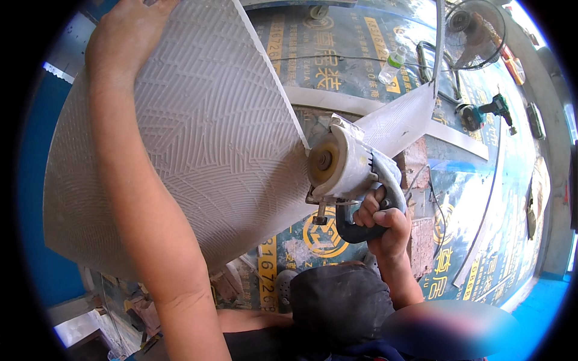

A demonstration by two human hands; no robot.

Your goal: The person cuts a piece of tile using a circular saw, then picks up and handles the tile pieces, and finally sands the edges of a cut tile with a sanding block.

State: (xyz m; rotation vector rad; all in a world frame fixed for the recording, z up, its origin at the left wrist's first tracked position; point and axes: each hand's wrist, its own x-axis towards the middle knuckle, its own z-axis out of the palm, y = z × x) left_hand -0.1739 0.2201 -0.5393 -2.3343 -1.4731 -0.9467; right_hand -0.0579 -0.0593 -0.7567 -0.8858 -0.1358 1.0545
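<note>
A large pale tile (198,120) stands tilted at the left, its ridged back facing me and one long edge looking chipped. My left hand (129,39) grips it high up at the far left; the fingertips run out of the picture. Closed around the black loop handle of a handheld tile cutter (358,159) is my right hand (382,216). The cutter's round yellowish hub meets the tile's lower right corner. Its blade itself I cannot make out. Just beyond the cutter, a narrow white tile piece (394,123) slants up to the right.
Printed dark-green sheeting (301,66) covers the floor. A clear bottle (392,65), a wire-cage fan (472,33) and a teal cordless drill (484,114) are at the far right. Reddish blocks (414,162) sit beside the cutter. Long pale strips (481,240) and thin cords cross the floor.
</note>
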